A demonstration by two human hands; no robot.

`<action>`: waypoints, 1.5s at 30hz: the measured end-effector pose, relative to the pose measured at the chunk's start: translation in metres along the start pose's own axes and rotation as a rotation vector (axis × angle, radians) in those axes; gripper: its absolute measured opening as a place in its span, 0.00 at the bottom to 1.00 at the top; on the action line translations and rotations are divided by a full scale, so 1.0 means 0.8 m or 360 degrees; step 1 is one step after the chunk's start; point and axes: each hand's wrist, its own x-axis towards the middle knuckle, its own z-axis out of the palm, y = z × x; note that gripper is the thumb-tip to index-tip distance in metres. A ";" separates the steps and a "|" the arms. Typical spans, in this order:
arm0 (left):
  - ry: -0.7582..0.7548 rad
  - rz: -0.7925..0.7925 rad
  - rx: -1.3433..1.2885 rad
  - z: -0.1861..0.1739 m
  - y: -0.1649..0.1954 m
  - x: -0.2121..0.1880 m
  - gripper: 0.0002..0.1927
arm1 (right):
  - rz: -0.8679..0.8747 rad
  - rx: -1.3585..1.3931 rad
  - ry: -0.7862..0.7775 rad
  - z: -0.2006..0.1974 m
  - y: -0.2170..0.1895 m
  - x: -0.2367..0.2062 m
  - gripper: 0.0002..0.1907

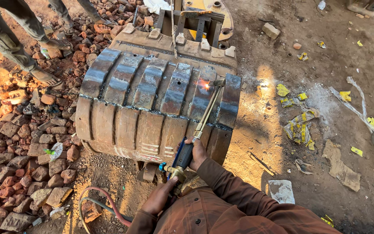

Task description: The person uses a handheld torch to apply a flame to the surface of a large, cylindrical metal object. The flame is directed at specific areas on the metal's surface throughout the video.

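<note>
Where flame meets bucket (152, 104): hands (182, 173) on torch (204, 117)

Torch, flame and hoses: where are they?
torch (207, 112), head view, on its brass tube.
flame (206, 86), head view, on the bright glow.
hoses (109, 207), head view, on the red hose's curve.
</note>
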 end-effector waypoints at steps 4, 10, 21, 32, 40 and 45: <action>-0.0046 0.0044 -0.0097 0.000 -0.006 0.002 0.35 | 0.0050 -0.0028 -0.0052 -0.002 0.002 0.002 0.19; -0.0047 0.0044 -0.0060 -0.003 -0.013 0.004 0.36 | 0.0057 -0.0056 -0.0055 0.003 0.004 0.004 0.19; -0.0025 0.0077 -0.0147 -0.001 -0.020 0.000 0.36 | 0.0073 -0.0048 -0.0017 0.012 0.008 0.007 0.17; 0.0017 0.0026 -0.0220 0.000 -0.011 -0.001 0.36 | 0.0037 -0.0088 -0.0026 0.016 0.003 0.010 0.17; -0.0003 0.0008 -0.0157 0.000 -0.009 0.000 0.37 | 0.0013 -0.0094 0.0011 0.020 0.000 0.004 0.16; 0.0021 -0.0008 -0.0048 0.000 -0.010 0.001 0.38 | -0.0007 -0.0133 -0.0033 0.017 0.001 0.006 0.15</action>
